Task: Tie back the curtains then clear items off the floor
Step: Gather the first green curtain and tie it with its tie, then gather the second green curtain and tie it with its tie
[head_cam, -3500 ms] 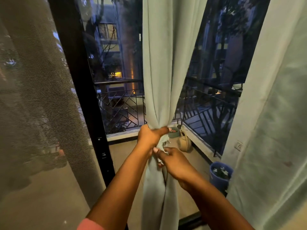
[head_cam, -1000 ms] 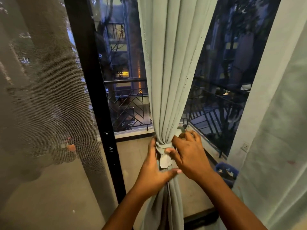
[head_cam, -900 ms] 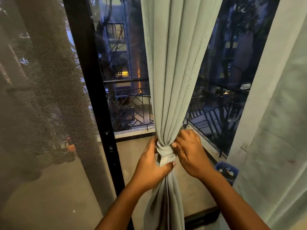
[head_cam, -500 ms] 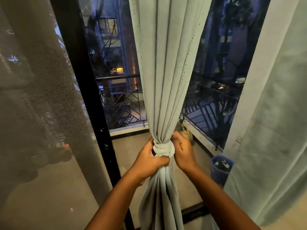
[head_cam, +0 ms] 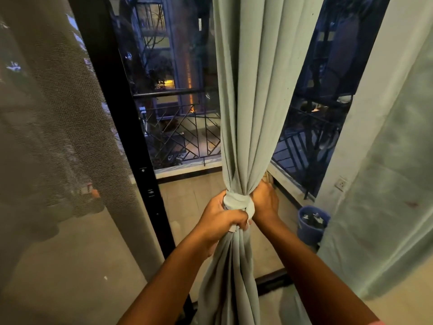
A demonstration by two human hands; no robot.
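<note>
Balcony floor [head_cam: 194,195] lies open behind the gathered curtain [head_cam: 253,90]. Your left hand [head_cam: 220,219] grips the fabric below its tie [head_cam: 237,201]; your right hand [head_cam: 264,202] clasps the tie's right edge.

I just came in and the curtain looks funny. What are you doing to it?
A person is tying back the pale green curtain at the balcony door. A tie band is wrapped around the bunched cloth. The left hand grips the curtain just under the band, and the right hand holds it from the other side. A blue bucket stands on the balcony floor.
</note>
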